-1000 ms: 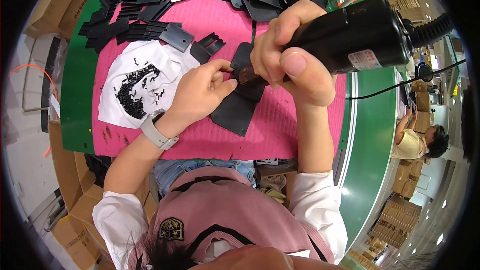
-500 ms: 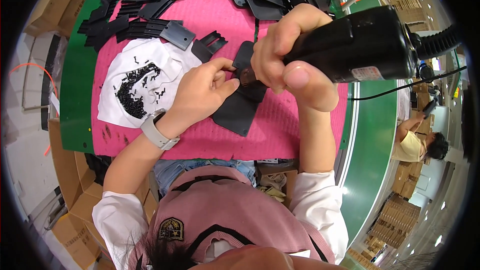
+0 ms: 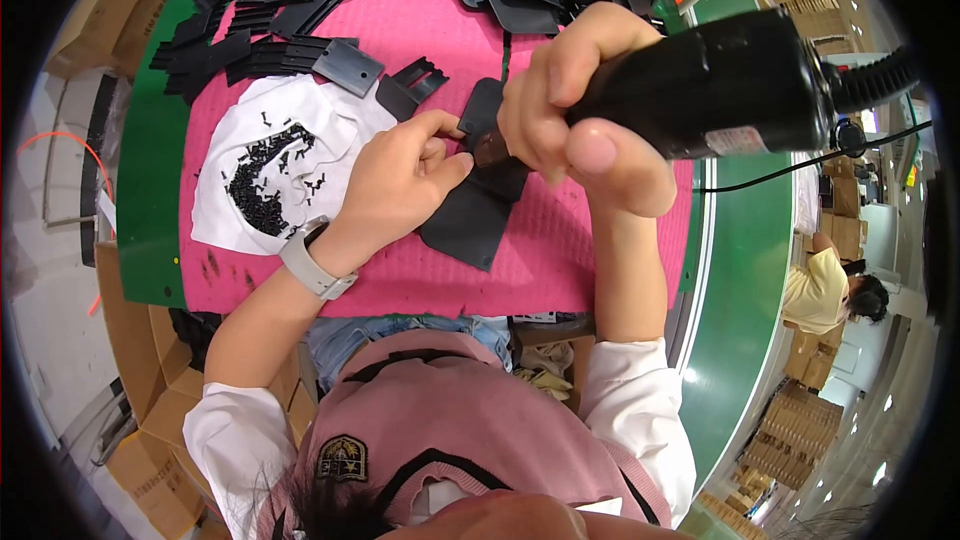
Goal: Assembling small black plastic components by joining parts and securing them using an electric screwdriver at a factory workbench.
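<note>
My right hand is wrapped round a thick black electric screwdriver with a ribbed cable sleeve at its rear end. The tool's tip is hidden behind my fingers, over an assembly of black plastic plates lying on the pink mat. My left hand holds this assembly from its left side, thumb and index finger bent against it. Just left of that hand, small black screws lie heaped on a crumpled white cloth. A slotted black plastic piece rests beyond my left fingers.
Stacks of black plastic parts fill the far side of the green table. A thin black cable crosses at the right. Cardboard boxes stand at the lower left. Another person is farther off at the right.
Both hands and the screwdriver keep nearly the same place. The view has shifted slightly. At the right, the other person's arm has lowered.
</note>
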`<state>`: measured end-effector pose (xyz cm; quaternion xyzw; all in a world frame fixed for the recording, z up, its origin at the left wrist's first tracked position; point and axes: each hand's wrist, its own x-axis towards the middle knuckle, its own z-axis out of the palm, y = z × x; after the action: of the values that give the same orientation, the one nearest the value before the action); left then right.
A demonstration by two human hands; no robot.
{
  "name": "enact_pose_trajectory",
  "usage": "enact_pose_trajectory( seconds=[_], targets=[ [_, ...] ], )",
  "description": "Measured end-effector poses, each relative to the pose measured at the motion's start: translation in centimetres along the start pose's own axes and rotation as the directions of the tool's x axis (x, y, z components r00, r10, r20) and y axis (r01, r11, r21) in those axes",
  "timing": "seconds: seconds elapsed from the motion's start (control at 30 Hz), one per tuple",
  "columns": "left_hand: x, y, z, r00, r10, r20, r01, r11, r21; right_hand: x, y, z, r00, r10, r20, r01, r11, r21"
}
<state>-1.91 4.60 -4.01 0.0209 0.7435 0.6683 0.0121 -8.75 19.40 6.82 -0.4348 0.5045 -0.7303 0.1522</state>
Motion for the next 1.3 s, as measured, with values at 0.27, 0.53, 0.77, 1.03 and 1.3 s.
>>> enact_pose_trajectory(
  seconds=[0.27, 0.53, 0.77, 1.03, 1.3],
  targets=[
    [-0.1, 0.6, -0.6, 1.000, 0.023, 0.008, -0.024, 0.995, 0.101, -0.7, -0.4, 1.5, 0.998, -0.004, -0.064, -0.002, 0.996, -0.092],
    [-1.6, 2.8, -1.2, 0.996, 0.040, 0.074, -0.043, 0.998, 0.041, -9.1, -6.9, -3.6, 0.710, 0.174, -0.683, -0.486, 0.822, -0.296],
    [-4.1, 5.1, -1.0, 0.994, 0.102, -0.039, -0.105, 0.992, -0.065, -11.7, -5.5, -3.1, 0.806, -0.225, -0.548, -0.589, -0.398, -0.703],
    [-6.4, 11.3, -5.0, 0.767, 0.455, 0.451, -0.641, 0.578, 0.505, -3.8, -3.2, 3.9, 0.914, 0.369, 0.168, 0.039, 0.333, -0.942],
    [-7.9, 4.8, -6.2, 0.942, 0.172, -0.288, -0.235, 0.951, -0.200, -2.2, -0.6, 6.3, 0.934, 0.351, 0.071, -0.244, 0.769, -0.591]
  ],
)
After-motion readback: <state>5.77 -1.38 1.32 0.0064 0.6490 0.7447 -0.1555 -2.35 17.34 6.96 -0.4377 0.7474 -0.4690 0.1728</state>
